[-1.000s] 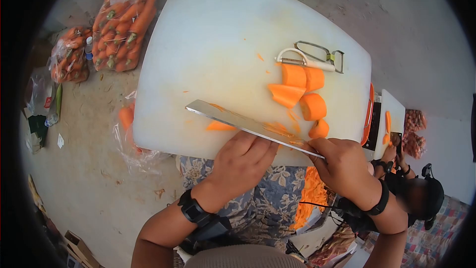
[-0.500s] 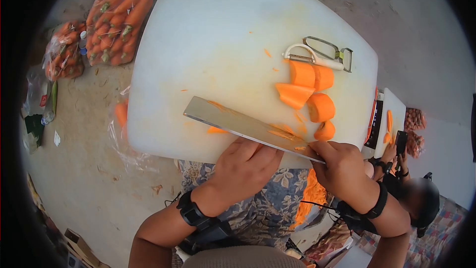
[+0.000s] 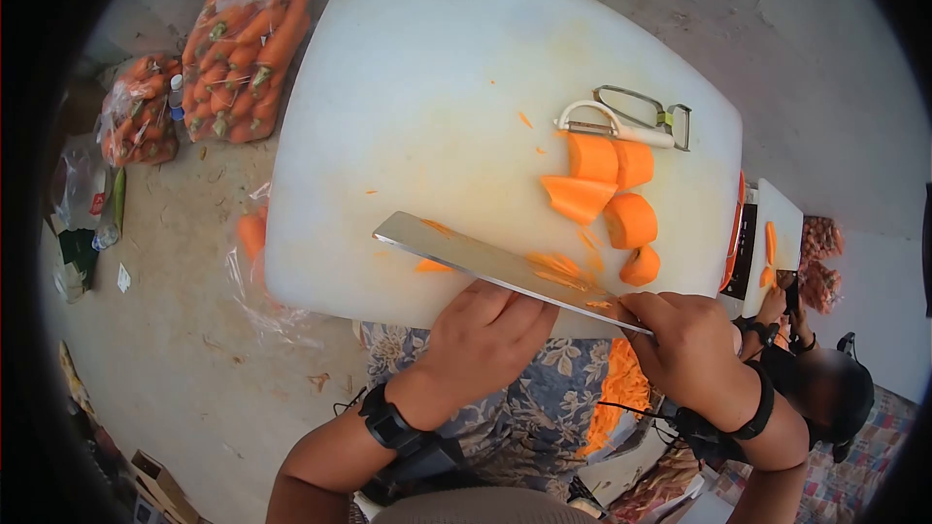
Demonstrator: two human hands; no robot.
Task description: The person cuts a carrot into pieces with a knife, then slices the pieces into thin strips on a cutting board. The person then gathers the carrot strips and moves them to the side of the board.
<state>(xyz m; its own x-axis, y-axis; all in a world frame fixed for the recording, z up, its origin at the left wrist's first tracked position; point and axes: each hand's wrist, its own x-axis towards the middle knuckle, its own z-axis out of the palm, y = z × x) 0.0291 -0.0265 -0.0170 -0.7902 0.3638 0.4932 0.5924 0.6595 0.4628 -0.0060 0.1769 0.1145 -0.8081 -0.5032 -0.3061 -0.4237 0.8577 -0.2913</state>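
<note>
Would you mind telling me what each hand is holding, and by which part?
The right hand grips the broad steel knife at its handle end; whether the left hand holds anything is hidden.

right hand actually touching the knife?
Touching. The head view shows the right hand closed around the handle end of the knife, with the blade running out from its grip.

Bright, even daylight fills the scene, and the white cutting board (image 3: 437,87) is nearly washed out in its upper part; shadows are soft and weak. The fisheye lens bends the edges strongly and leaves a black ring around the view, where details become unclear.
</note>
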